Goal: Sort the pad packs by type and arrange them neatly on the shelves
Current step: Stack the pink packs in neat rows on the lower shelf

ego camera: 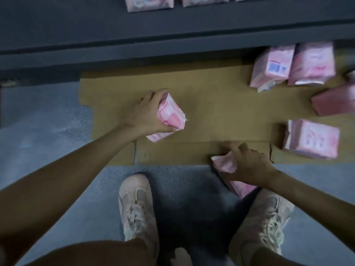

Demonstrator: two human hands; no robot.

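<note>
My left hand [148, 114] curls its fingers [153, 95] round a soft pink plastic pad pack [170, 116], holding it tilted above the flat brown cardboard sheet [221, 112] on the grey floor [48, 120]. My right hand [247, 166] grips a second pink pad pack [225, 165] at the cardboard's near edge. More pink packs [311, 139] lie to the right, others on the dark shelf [172, 25].

Shelf packs [149, 2] cut by top edge

Both arms reach down; left grip [148, 112] and right grip [247, 166] curled tight.
</note>
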